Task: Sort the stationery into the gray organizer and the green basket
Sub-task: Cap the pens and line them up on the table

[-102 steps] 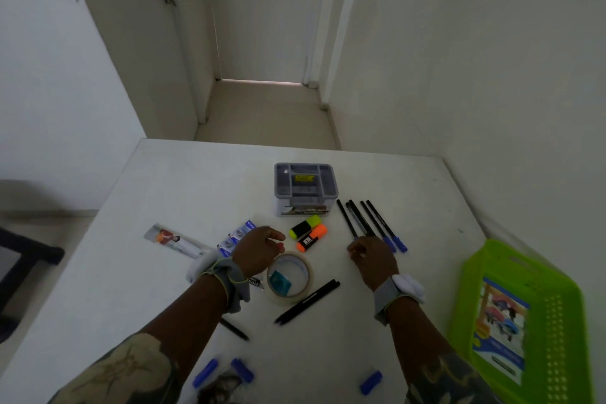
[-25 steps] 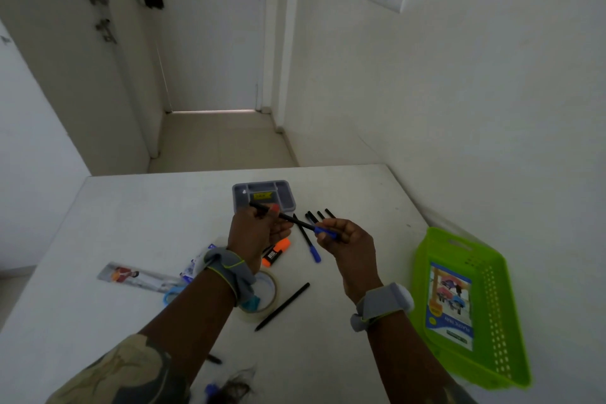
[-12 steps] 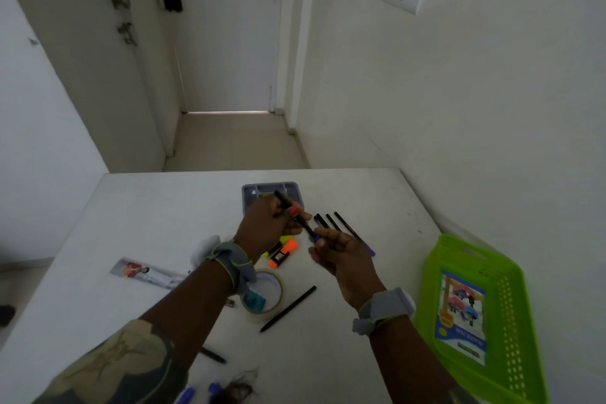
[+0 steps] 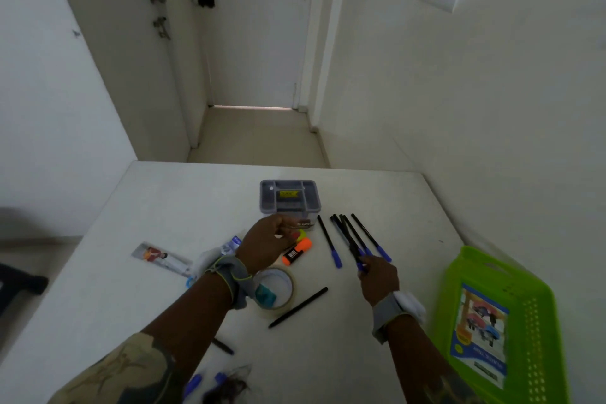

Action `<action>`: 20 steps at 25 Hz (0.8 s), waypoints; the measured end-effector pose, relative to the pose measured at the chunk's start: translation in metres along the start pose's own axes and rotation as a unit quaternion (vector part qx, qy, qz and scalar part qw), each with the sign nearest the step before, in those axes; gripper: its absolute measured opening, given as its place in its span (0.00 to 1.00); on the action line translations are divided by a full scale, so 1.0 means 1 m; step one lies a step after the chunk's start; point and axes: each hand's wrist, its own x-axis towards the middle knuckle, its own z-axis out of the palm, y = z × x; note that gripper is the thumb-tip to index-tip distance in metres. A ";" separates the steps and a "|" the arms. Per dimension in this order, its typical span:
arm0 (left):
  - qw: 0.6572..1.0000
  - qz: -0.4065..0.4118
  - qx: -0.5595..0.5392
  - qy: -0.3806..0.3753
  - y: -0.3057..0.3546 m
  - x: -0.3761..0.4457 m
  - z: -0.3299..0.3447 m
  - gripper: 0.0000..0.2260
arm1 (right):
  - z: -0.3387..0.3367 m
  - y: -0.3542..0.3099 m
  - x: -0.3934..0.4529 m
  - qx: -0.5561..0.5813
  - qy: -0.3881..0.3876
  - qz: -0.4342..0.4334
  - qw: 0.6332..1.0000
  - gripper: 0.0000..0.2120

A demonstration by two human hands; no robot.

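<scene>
Pen [image 4: 355,248], a second ago shared between both hands, now pinched by right hand [image 4: 380,275] alone among row; left hand [image 4: 267,244] curled, contents unclear; organizer [image 4: 290,195] unfilled.

crowded middle, open edges
bare table [image 4: 183,207] lies left and behind the gray organizer [image 4: 290,196]; pens [image 4: 355,236], orange highlighter [image 4: 296,251] and tape roll [image 4: 275,287] clutter its near side.

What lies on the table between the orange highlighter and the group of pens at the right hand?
In the head view, one single pen with a blue cap lies between the orange highlighter and the pen group; otherwise bare table.
</scene>
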 end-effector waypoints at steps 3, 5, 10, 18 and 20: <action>0.999 -0.007 0.042 -0.028 -0.007 -0.004 -0.003 0.13 | 0.002 -0.003 0.015 -0.057 -0.057 -0.014 0.997 0.16; 0.997 -0.004 0.060 -0.045 -0.009 -0.007 -0.004 0.13 | 0.006 -0.006 0.023 -0.072 -0.075 -0.023 0.994 0.16; 0.996 -0.026 0.076 -0.032 -0.021 -0.009 -0.014 0.13 | 0.018 -0.012 0.039 -0.079 -0.065 -0.027 0.994 0.14; 0.995 -0.045 0.074 -0.042 -0.045 -0.013 -0.021 0.13 | 0.030 -0.013 0.019 -0.026 0.041 -0.225 0.973 0.18; 0.995 -0.062 0.067 -0.044 -0.054 -0.016 -0.024 0.13 | 0.038 -0.017 -0.001 -0.034 -0.025 -0.301 0.953 0.27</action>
